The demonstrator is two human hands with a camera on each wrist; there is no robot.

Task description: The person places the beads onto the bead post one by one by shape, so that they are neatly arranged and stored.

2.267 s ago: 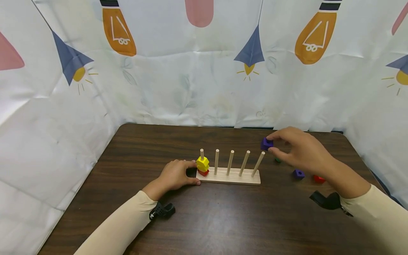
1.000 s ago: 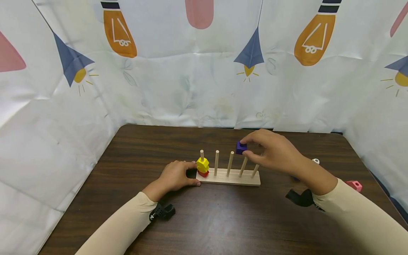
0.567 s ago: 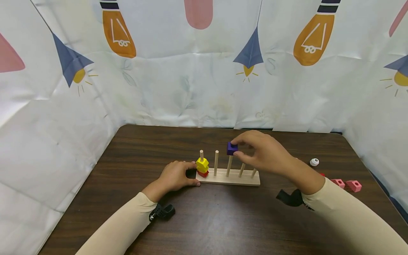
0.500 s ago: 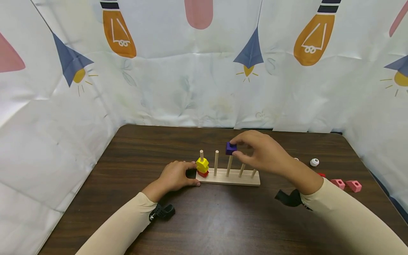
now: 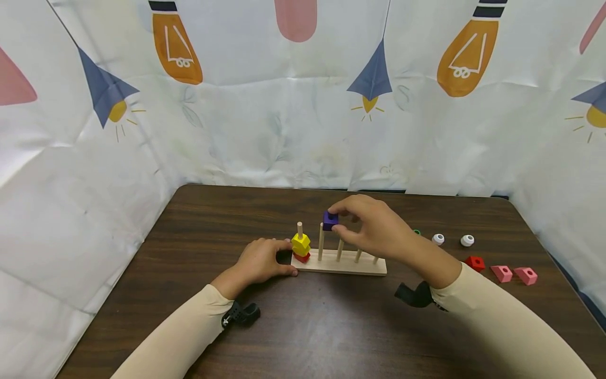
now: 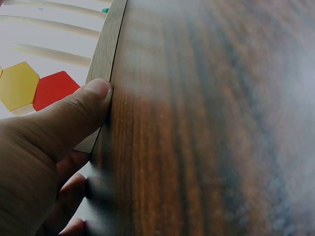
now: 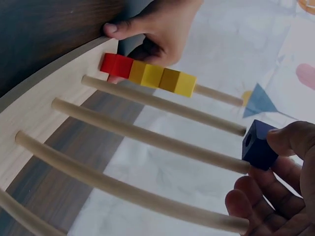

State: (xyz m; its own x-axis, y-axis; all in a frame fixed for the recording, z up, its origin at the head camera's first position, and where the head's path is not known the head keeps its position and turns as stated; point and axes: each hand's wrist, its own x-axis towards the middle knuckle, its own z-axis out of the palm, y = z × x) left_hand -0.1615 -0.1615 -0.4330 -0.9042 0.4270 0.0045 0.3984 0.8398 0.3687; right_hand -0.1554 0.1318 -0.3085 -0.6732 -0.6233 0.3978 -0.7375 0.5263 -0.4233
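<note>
The left hand (image 5: 262, 261) rests low with thumb extended, while the right hand (image 5: 371, 227) is raised, fingertips pinched.

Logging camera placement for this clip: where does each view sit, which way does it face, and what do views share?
Head: above, looking forward and down at the table; both sleeves, left hand, right hand.
Left wrist: low at the table, facing the peg board; thumb on its edge.
Right wrist: beside the pegs, looking along them; fingers pinch the blue block.
Shared: the yellow and red blocks appear in all views.
</note>
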